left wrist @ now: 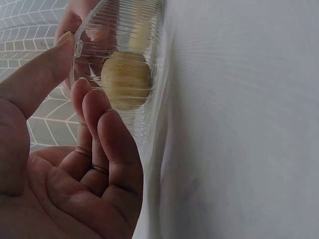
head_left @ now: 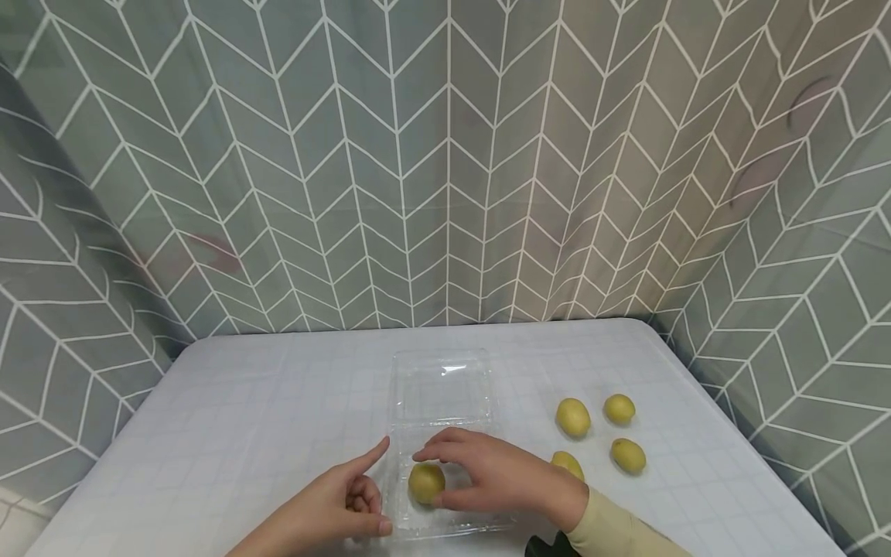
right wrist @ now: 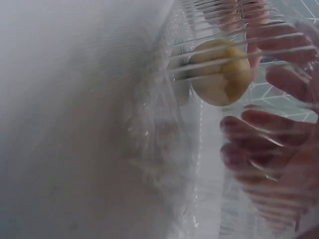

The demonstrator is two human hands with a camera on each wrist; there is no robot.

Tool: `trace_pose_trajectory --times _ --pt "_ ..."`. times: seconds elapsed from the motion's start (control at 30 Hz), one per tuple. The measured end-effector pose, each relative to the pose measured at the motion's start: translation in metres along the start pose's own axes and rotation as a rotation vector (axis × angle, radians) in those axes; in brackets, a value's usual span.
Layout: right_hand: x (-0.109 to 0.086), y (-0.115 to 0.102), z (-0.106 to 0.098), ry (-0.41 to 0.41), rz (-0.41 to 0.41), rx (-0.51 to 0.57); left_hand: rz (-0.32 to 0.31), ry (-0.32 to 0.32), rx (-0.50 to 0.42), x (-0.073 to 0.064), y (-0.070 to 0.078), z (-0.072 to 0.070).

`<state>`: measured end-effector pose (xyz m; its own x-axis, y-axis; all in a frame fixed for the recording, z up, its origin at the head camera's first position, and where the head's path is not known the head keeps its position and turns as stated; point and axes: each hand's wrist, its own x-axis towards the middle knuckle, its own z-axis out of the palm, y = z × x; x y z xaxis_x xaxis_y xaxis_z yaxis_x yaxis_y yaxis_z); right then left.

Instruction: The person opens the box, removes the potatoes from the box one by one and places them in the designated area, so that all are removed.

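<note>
A clear plastic clamshell box (head_left: 398, 518) lies with its lid (head_left: 443, 391) folded back. One yellow lemon (head_left: 426, 483) rests in its base and shows through the ribbed wall in the left wrist view. My right hand (head_left: 487, 472) reaches over the base, fingers bent loosely around the lemon; gaps show between fingertips and fruit in the right wrist view. Beside the box's left edge is my left hand (head_left: 341, 499), index finger extended and other fingers loosely bent. Its thumb (left wrist: 47, 69) is at the rim in the left wrist view.
Right of the box lie more lemons: a large one (head_left: 574, 418), one behind it (head_left: 619, 409), one nearer (head_left: 629, 456), and one (head_left: 568, 464) partly hidden by my right wrist. A dark object (head_left: 550, 546) shows at the bottom edge. A patterned curtain (head_left: 445, 193) surrounds the white table (head_left: 278, 402).
</note>
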<state>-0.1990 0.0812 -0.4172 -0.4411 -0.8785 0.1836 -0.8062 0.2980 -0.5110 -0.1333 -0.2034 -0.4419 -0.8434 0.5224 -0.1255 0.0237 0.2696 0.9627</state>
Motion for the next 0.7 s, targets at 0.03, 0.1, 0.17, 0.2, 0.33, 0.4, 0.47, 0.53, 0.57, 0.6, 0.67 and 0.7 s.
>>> trace_pose_trajectory --times 0.03,0.1,0.17,0.2,0.33,0.4,0.47,0.53,0.57,0.6,0.67,0.7 --pt "0.001 0.000 0.001 -0.018 -0.008 -0.006 0.000 -0.002 -0.006 0.000 0.000 0.000" --pt "0.003 0.000 0.002 -0.054 -0.013 -0.013 0.005 -0.005 -0.008 0.000 0.000 0.000" --pt "0.005 -0.001 0.002 -0.092 -0.012 -0.020 0.009 -0.006 -0.003 0.000 0.000 0.001" --pt "0.005 -0.001 0.002 -0.109 -0.011 -0.026 0.008 -0.004 0.001 0.000 0.000 0.001" --pt "0.008 -0.002 0.004 -0.156 -0.015 -0.075 0.005 0.005 0.017 0.000 0.000 0.002" --pt "0.010 -0.002 0.005 -0.166 -0.025 -0.107 0.007 0.008 0.022 0.000 0.001 0.002" --pt "0.012 -0.002 0.007 -0.169 -0.035 -0.134 0.009 0.009 0.023 0.000 0.001 0.001" --pt "0.014 -0.001 0.008 -0.168 -0.046 -0.159 0.009 0.010 0.026 0.000 0.001 0.001" --pt "0.014 -0.001 0.008 -0.166 -0.052 -0.171 0.008 0.008 0.027 -0.001 0.001 0.001" --pt "0.015 -0.001 0.009 -0.164 -0.057 -0.184 0.005 0.008 0.024 0.000 0.001 0.001" --pt "0.016 -0.001 0.009 -0.158 -0.066 -0.209 0.000 0.009 0.025 0.000 0.001 0.000" --pt "0.017 -0.001 0.010 -0.157 -0.070 -0.220 -0.003 0.009 0.027 0.000 0.002 0.000"
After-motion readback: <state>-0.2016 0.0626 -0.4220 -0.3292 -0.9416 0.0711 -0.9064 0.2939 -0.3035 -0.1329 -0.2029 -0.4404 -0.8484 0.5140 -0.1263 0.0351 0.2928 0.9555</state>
